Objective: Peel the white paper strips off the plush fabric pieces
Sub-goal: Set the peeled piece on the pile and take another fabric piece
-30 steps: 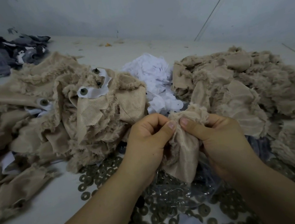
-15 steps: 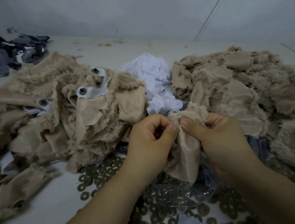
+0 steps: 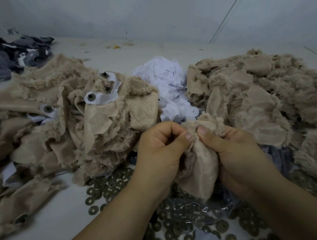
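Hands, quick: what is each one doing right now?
Left hand: closed, pinching the plush fabric piece.
Right hand: closed, gripping the same piece.

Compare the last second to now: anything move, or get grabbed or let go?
Almost nothing. Both hands, left and right, keep pinching the top of the same beige plush piece, thumbs nearly meeting; nothing was taken hold of or let go, and no white strip has come into view on it. The beige piles, the white paper heap and the dark washers lie as before.
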Demonstrator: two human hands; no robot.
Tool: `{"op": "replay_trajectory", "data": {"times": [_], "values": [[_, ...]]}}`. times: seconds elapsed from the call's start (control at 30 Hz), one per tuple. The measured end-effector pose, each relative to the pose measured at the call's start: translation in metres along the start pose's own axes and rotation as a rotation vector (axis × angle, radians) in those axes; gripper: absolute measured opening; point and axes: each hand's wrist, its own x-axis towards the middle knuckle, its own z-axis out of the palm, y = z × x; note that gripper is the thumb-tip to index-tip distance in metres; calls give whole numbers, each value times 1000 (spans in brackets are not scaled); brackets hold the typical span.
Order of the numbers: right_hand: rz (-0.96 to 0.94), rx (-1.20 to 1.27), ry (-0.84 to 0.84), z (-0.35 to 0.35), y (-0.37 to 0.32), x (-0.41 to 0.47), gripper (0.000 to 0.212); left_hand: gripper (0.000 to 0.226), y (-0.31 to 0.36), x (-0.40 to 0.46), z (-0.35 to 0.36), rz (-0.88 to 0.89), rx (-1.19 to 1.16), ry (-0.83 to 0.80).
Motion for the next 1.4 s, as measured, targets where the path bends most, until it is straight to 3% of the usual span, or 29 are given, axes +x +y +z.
{"op": "replay_trajectory", "data": {"times": [0.53, 0.67, 0.9, 1.07, 1.23, 1.4], "values": [[-145, -68, 99, -1, 2, 2, 20, 12, -3, 0, 2, -77, -135, 58], [-95, -7, 80, 1, -1, 0, 23, 23, -3, 0, -1, -3, -6, 48], [20, 75, 25, 0, -4, -2, 34, 17, -1, -1, 0, 96, 220, 45], [-6, -40, 67, -3, -2, -3, 32, 18, -4, 0, -1, 129, 327, 80], [-180, -276, 189, -2, -3, -4, 31, 17, -1, -1, 0, -44, 97, 48], [203, -56, 64, 6, -7, -3, 48, 15, -1, -1, -1, -129, 9, 87]]}}
